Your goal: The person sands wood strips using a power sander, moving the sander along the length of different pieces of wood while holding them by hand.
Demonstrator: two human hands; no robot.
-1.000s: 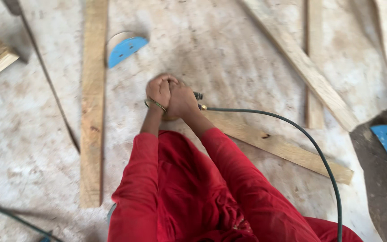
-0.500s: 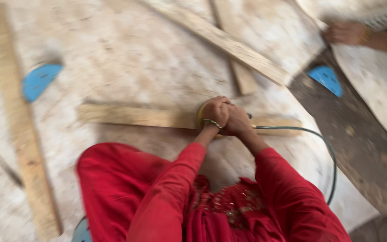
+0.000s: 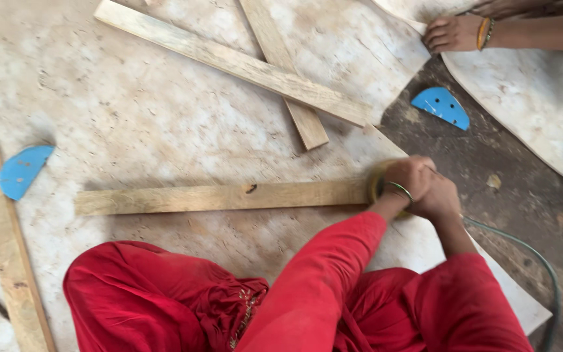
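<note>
Two hands are seen clasped together at the right end of a long wooden strip [image 3: 223,197], in the single head view. Left hand [image 3: 408,179] and right hand [image 3: 439,195] are both closed around a small round tool [image 3: 378,186], mostly hidden under the fingers; only a yellowish rim is shown, pressed against the strip's end. A bangle [image 3: 399,190] is worn at the left wrist. A green cable [image 3: 529,251] is led away from the hands to the right, over the dark floor [image 3: 490,163].

The strip is laid flat on a pale, dusty board [image 3: 164,130], running left to right. Two more wooden strips [image 3: 229,62] are crossed on the board above it, well apart from the hands. A further strip [image 3: 1,248] is laid along the left edge. One blue half-round pad [image 3: 22,171] is on the board at left; another [image 3: 442,107] lies on the floor. Another person's hand [image 3: 454,32] is rested on a second board [image 3: 529,91] at top right.
</note>
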